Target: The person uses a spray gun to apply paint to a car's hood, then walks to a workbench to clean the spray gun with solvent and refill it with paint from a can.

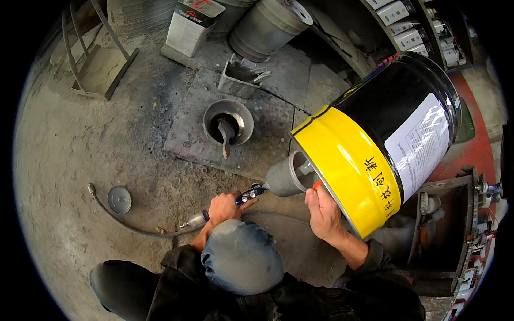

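My left hand [224,207] is closed around a spray gun [250,193] with a blue body and silver knobs. A grey cup [279,181] is joined to the gun and tilts with its open mouth toward the drum. The large black and yellow drum [348,160] leans over, its lower end against the cup's mouth. A pale, clear spout or stream [305,168] shows between drum and cup; I cannot tell which. At the drum's lower rim my right hand [323,213] is closed, thumb by a small red part [317,185]. Its fingertips are partly hidden.
A metal bowl [247,128] with a stirring paddle stands ahead on a stone slab. Beyond are a metal box [235,80], a white can [188,33] and a steel drum [267,29]. A hose [134,231] and round lid [119,200] lie left. Shelving [460,230] stands right.
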Tool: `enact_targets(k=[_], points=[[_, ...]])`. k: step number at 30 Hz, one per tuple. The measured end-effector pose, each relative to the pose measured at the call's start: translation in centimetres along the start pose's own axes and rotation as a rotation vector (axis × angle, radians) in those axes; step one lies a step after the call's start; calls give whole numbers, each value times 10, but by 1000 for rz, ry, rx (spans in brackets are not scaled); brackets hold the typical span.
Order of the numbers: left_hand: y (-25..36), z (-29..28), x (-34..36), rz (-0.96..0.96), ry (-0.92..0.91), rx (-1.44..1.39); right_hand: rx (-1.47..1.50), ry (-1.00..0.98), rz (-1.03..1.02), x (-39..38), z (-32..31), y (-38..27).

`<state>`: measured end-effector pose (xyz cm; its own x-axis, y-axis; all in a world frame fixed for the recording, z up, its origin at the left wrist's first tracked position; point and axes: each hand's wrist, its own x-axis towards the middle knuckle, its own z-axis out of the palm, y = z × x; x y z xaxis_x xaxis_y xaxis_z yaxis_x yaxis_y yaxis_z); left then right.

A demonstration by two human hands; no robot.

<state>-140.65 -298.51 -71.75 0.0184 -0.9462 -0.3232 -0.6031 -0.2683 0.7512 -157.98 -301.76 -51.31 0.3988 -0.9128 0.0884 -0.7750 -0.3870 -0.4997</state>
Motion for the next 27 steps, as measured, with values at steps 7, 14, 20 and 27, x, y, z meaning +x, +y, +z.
enact_targets(k=[7, 14, 20, 27], points=[[-5, 4, -1, -23, 2, 2, 5, 22, -23, 6, 4, 22], [-13, 7, 1, -38, -11, 35, 320, 18, 208, 20, 1, 47], [-21, 12, -2, -59, -56, 82, 622, -22, 374, 27, 2, 82], [-37, 19, -2, -107, -83, 97, 747, -25, 490, 30, 10, 107]])
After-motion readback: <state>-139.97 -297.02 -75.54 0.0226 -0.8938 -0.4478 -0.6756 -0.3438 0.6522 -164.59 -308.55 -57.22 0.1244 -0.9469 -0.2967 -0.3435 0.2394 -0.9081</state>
